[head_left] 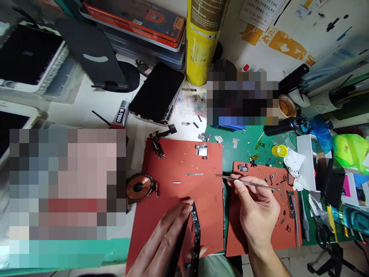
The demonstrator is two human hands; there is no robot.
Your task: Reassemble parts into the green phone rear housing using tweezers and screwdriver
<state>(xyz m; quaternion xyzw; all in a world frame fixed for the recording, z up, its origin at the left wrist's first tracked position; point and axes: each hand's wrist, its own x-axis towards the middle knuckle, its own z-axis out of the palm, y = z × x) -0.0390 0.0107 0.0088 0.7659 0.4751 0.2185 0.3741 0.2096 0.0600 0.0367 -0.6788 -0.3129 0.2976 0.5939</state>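
Note:
My left hand grips a dark phone frame, tilted up on its edge above the red mat. The frame's inner side is partly hidden from me. In my right hand is a pair of thin metal tweezers, held between thumb and fingers with the tips pointing left over the mat. Two slim metal strips lie on the mat beyond the frame. Farther back are a small silvery phone part and a black bent component. A round copper coil rests at the mat's left edge.
A second red mat at right carries several tiny parts. Beyond stand a black-screened phone, a glue tube, a dark phone stand and a yellow spray can. Scissors lie far right. Two areas are blurred out.

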